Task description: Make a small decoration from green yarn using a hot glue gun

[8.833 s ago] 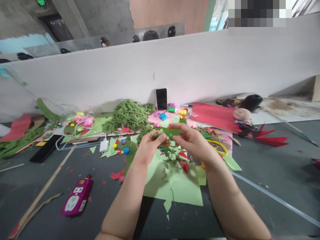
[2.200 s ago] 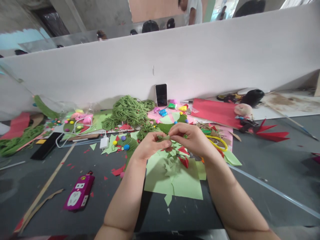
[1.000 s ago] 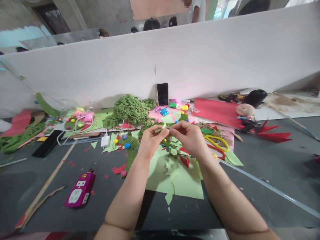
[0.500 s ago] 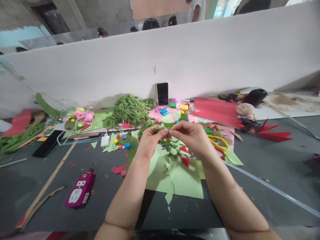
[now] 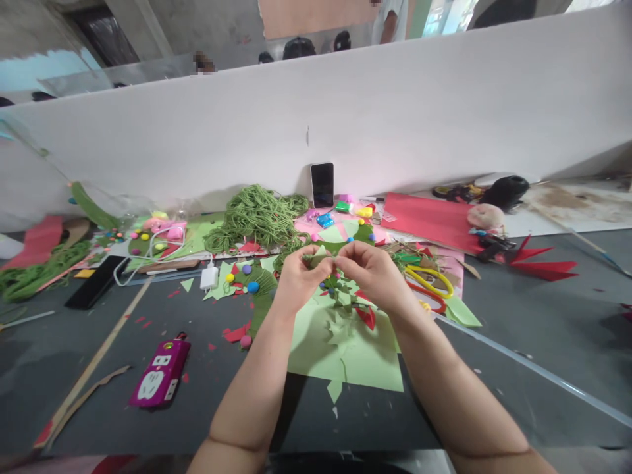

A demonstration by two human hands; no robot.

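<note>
My left hand [image 5: 305, 275] and my right hand [image 5: 369, 264] meet fingertip to fingertip over the middle of the table. Between the left thumb and fingers shows a small light green paper piece [image 5: 320, 251]. The right thumb and forefinger are pinched right beside it; what they hold is hidden. Below lies a light green paper sheet [image 5: 365, 362] with green paper stars [image 5: 342, 329] and red paper bits [image 5: 366, 318] on it. A green yarn-wrapped ring [image 5: 261, 284] with coloured pompoms runs behind my hands, partly covered by them.
Green yarn [image 5: 254, 217] is heaped behind, near an upright phone [image 5: 322, 185] against the white partition [image 5: 222, 131]. Scissors [image 5: 434, 283] and a clear glue stick [image 5: 533, 368] lie right. A purple case [image 5: 160, 372], black phone [image 5: 96, 283] and white charger [image 5: 209, 276] lie left.
My right hand has shifted slightly left and down, uncovering more of the scissors. Both hands stay pinched together at the green paper piece.
</note>
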